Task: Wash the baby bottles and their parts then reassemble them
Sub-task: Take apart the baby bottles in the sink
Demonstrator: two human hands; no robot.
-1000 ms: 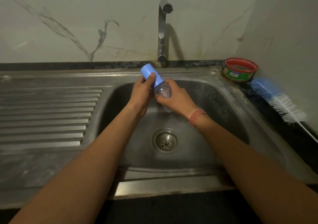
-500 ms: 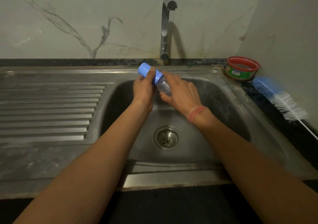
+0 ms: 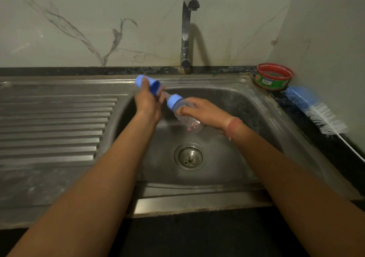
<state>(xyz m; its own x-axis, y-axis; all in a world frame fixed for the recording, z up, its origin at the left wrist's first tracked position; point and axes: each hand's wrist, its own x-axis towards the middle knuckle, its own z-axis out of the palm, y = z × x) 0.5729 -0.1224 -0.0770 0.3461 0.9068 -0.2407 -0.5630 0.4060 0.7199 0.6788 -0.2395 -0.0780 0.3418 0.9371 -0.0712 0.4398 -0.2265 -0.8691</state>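
Head view | left hand [image 3: 148, 101] grips blue cap [image 3: 149, 84], off the bottle | right hand [image 3: 205, 112] grips clear baby bottle [image 3: 185, 113] over sink [image 3: 262, 114]; collar, seemingly nipple, still on | tap [image 3: 187, 33] dry | washing, reassembly outstanding

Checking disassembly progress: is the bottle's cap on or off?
Off. The left hand holds the blue cap apart from the bottle.

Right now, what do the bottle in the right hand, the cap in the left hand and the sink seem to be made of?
Bottle: probably clear plastic, since the sink shows through it.
Cap: opaque light blue, looks like smooth moulded plastic.
Sink: grey metal with dull reflections and a pressed ribbed drainboard, most likely stainless steel, somewhat stained.
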